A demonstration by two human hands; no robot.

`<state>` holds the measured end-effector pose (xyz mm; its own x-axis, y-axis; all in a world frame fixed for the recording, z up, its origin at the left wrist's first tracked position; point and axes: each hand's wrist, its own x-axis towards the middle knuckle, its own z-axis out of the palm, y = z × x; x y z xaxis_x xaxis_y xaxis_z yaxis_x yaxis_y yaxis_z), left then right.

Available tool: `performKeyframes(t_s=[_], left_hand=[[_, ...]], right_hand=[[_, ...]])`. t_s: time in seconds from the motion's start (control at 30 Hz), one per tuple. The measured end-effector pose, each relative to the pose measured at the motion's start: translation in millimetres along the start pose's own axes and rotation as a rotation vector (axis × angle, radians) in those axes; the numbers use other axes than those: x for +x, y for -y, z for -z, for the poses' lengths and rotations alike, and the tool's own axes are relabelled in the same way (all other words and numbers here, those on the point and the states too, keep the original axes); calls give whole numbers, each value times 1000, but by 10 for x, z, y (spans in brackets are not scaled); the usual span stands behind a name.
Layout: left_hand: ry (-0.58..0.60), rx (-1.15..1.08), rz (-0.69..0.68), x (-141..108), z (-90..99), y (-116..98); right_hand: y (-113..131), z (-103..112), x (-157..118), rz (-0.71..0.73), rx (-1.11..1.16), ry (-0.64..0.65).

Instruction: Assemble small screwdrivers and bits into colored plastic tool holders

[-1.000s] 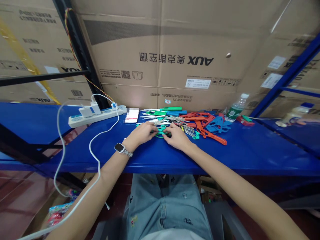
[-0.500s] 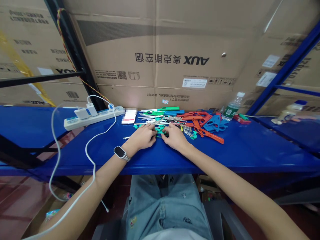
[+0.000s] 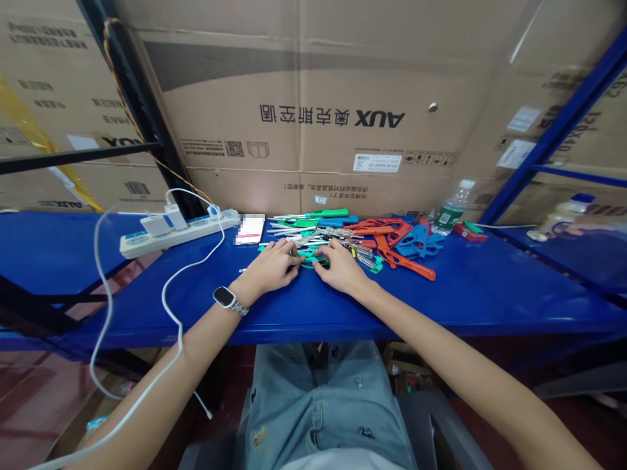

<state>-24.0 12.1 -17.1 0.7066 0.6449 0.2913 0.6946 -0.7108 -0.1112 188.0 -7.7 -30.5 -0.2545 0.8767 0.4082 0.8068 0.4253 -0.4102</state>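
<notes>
My left hand [image 3: 275,266] and my right hand [image 3: 340,266] meet over the blue table, fingers curled around a small green plastic part [image 3: 308,257]. The fingertips of both pinch it, one hand at each side, and they partly cover its shape. Just beyond lies a pile of metal rods [image 3: 289,228], silvery metal pieces [image 3: 365,253] and coloured plastic. Orange gun-shaped plastic pieces [image 3: 409,264] and blue plastic pieces [image 3: 420,241] are heaped right of my right hand. Behind the pile rests a green-handled tool [image 3: 330,213].
A white power strip [image 3: 181,234] with plugs and a trailing white cable [image 3: 169,300] lies left, the cable crossing my left forearm. Near it is a phone [image 3: 251,230]. A water bottle [image 3: 453,207] stands at the back right. Large cardboard [image 3: 343,78] rises behind the blue table [image 3: 441,307].
The view has shifted slightly. My left hand has moved a little to the left, and the gap between the hands is slightly wider. Both stay at the green plastic part.
</notes>
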Motion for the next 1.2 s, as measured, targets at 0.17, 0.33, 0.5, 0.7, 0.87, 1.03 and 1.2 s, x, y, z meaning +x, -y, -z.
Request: performKeyframes(t_s=[0.17, 0.33, 0.5, 0.7, 0.87, 1.03, 1.2], left_hand=[[-69, -41, -21, 6, 15, 31], [-167, -140, -61, 94, 63, 29], [-213, -225, -54, 404, 152, 38], [-259, -371, 41, 782, 175, 20], [-284, -480, 131, 729, 54, 95], [-260, -564, 230, 515, -30, 273], [-256, -592, 226, 461, -29, 284]], right_hand=[[-91, 84, 28, 52, 122, -80], [-327, 267, -60, 47, 202, -125], [-485, 418, -88, 30, 182, -128], [-492, 484, -48, 18, 160, -145], [-486, 451, -4, 19, 156, -63], [-370, 314, 175, 87, 150, -4], [-325, 252, 234, 94, 111, -8]])
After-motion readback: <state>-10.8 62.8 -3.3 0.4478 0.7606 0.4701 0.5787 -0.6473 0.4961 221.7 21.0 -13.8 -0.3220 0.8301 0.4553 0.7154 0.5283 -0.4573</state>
